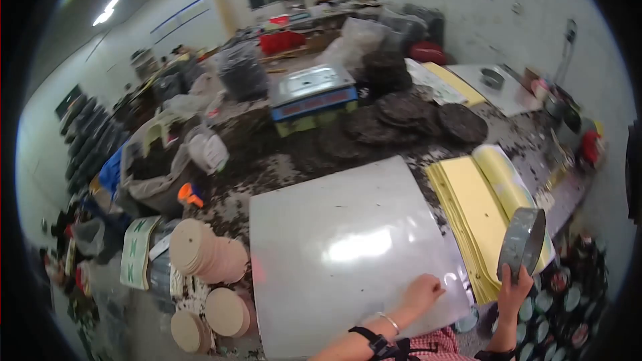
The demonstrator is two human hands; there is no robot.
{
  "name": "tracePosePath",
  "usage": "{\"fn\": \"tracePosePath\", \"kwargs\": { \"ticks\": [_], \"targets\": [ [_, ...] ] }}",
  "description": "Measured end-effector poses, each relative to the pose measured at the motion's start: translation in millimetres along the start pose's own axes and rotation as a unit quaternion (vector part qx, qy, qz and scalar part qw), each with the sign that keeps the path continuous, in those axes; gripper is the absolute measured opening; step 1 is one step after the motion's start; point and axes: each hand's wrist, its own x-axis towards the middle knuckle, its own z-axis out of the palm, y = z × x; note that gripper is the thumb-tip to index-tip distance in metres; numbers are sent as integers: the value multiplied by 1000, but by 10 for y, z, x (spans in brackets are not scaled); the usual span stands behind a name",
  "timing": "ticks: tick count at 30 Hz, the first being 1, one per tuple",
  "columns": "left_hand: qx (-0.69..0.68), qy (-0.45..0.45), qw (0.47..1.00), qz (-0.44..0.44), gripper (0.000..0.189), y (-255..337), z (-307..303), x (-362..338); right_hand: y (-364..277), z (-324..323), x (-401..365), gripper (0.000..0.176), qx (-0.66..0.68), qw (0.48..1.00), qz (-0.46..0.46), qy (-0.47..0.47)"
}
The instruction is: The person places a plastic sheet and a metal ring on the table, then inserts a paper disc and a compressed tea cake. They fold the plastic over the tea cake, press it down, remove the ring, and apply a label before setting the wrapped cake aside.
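Note:
My right hand (514,290) grips a grey metal ring (521,244) by its lower edge and holds it tilted on its side, over the yellow sheets (471,200) at the right. Loosely curled, with nothing showing in its fingers, my left hand (421,296) is over the lower right part of a shiny metal sheet (334,247). A bracelet and a dark watch are on that wrist. The metal sheet lies flat in front of me, with a few dark crumbs on it.
Dark round cakes (404,110) lie behind the sheet, near a scale (313,87). Stacked beige discs (200,251) stand left, below an orange tool (190,195) and a lined bin (157,184) of dark loose material. Several round tins (568,304) sit low at right. Dark crumbs litter the table.

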Motion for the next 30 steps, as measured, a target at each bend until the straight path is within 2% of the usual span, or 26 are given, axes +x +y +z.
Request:
{"fn": "tracePosePath", "kwargs": {
  "ticks": [1,3,4,7,8,9,10,11,12,13,14,15,16,18,19,21,22,24,26,28,29,30],
  "targets": [
    [-1,-20,1000,2,31,28,24,-63,7,-53,-31,13,-12,1000,15,3],
    [48,123,985,110,25,143,-16,-156,-135,-3,92,12,52,995,65,-51],
    [48,122,986,105,25,173,-36,-154,-204,96,124,12,54,995,68,-56],
    [49,119,990,59,26,200,-73,-143,-471,426,171,14,122,986,56,-94],
    [-85,104,991,-24,24,161,-100,-132,-536,524,151,15,145,983,48,-101],
    [-220,92,966,-102,23,123,-136,-126,-558,586,161,16,138,987,3,-82],
    [-222,115,962,-112,23,134,-105,-149,-597,684,126,17,139,987,-41,-64],
    [-72,216,973,23,24,170,-4,-188,-374,842,25,18,95,992,-77,-15],
    [89,299,938,150,25,151,70,-237,-460,968,23,20,52,992,-111,34],
    [96,316,935,130,25,94,113,-257,-539,871,108,22,146,974,26,-174],
    [46,230,969,76,25,58,128,-198,-553,940,84,21,39,990,-78,-108],
    [-7,140,990,32,26,15,101,-106,-574,1015,93,20,122,986,-45,-104],
    [-7,151,988,31,26,-24,117,-81,-577,1044,97,19,197,975,-5,-102],
    [-90,172,980,39,24,-124,177,-106,-410,1087,159,17,196,975,-4,-106],
    [-90,159,982,37,24,-14,85,-205,-376,1045,91,16,189,976,9,-111],
    [133,300,934,141,20,245,-18,-335,-470,990,62,15,184,973,27,-137],
    [128,293,936,147,20,155,50,-324,-543,974,106,15,187,968,29,-164],
    [-46,214,968,120,21,-71,154,-201,-697,929,130,14,217,965,13,-147],
    [-55,196,970,132,19,-20,94,-267,-739,867,115,14,195,970,-1,-146],
    [99,285,933,197,16,297,-139,-400,-731,855,64,15,177,972,3,-154],
    [93,276,935,204,16,209,-71,-390,-723,858,95,15,168,972,-9,-164],
    [53,230,956,176,16,57,1,-322,-782,837,118,16,193,966,22,-173]
  ]
}}
